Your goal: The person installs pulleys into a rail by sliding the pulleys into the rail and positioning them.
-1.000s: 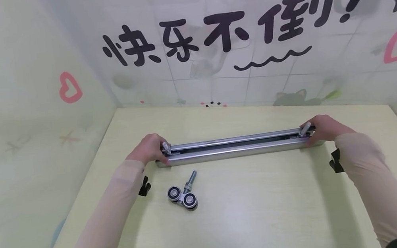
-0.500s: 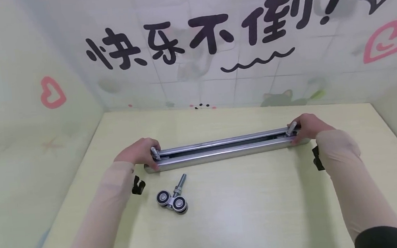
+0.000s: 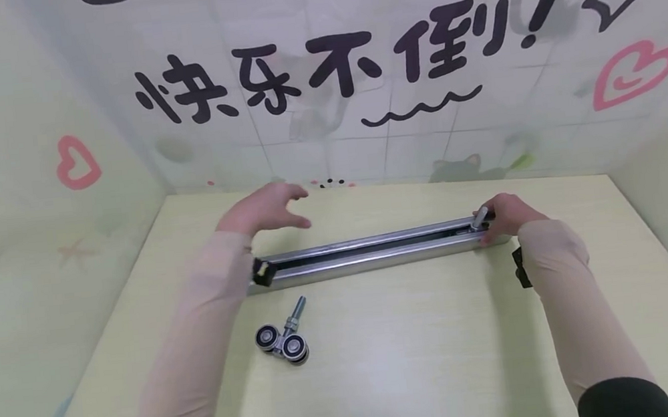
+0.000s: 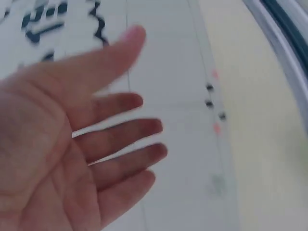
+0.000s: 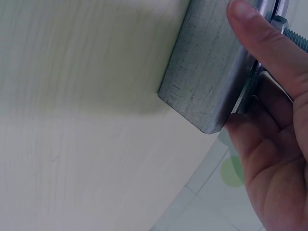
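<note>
A long metal channel rail (image 3: 369, 259) lies across the table, its slot facing up. Around its right end my right hand (image 3: 509, 213) is curled, the thumb on the near side wall, as the right wrist view shows on the rail (image 5: 197, 72). A threaded bolt (image 3: 480, 217) sticks up from the slot beside those fingers. My left hand (image 3: 266, 209) hangs above and behind the rail's left end, holding nothing. Its fingers are spread and relaxed in the left wrist view. The left sleeve and a black wrist piece hide much of the rail's left end.
Nearer to me on the pale wooden table (image 3: 408, 349) lies a roller trolley (image 3: 294, 348) with black-rimmed wheels and a threaded bolt. A white wall (image 3: 317, 156) with black lettering stands behind the table, with side walls at left and right.
My left hand has let go of the rail's left end and risen up and away behind it. The right hand keeps its grip. The whole head view has shifted, moving the scene left.
</note>
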A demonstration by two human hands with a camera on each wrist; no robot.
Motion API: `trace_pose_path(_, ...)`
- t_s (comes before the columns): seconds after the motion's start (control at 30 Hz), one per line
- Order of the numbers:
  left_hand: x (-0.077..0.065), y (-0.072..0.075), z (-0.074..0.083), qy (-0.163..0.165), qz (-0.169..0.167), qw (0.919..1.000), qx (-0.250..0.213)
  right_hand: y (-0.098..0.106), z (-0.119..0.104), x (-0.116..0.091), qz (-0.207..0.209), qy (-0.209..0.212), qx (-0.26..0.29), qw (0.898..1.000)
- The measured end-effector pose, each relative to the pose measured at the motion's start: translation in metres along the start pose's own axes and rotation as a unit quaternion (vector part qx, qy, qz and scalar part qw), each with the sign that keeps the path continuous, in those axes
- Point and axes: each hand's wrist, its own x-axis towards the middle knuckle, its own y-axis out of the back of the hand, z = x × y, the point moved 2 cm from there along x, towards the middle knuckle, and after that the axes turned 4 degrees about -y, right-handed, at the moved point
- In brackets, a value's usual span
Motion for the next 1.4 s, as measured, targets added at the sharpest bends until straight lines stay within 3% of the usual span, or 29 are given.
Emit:
trace_pose_path(0.17,0.052,-0.015,0.059,-0.041,0.003,0.9982,0.044,0.000,0.002,-0.001,-0.001,-0.017,0.012,1.000)
trace_pose_path(0.33,0.093,-0.037,0.103,-0.070,-0.015,0.9945,0.077,0.000,0.002,-0.001,0.000,-0.006,0.020,1.000)
trace_pose_path(0.5,0.122,-0.056,0.140,-0.093,-0.016,0.9891,0.113,0.002,0.002,-0.001,0.010,0.010,0.020,1.000)
trace_pose_path(0.7,0.150,-0.082,0.173,-0.140,-0.010,0.9827,0.120,0.000,0.003,0.001,0.003,0.009,0.022,1.000)
trace_pose_path(0.83,0.161,-0.097,0.189,-0.173,-0.008,0.9773,0.122,-0.003,0.002,0.003,0.004,-0.006,0.007,1.000)
trace_pose_path(1.07,0.173,-0.119,0.195,-0.143,0.013,0.9854,0.091,-0.005,0.006,0.004,0.013,-0.013,0.013,1.000)
trace_pose_path(1.4,0.184,-0.138,0.197,-0.145,0.067,0.9791,0.127,0.000,0.008,0.002,0.017,-0.014,0.004,1.000)
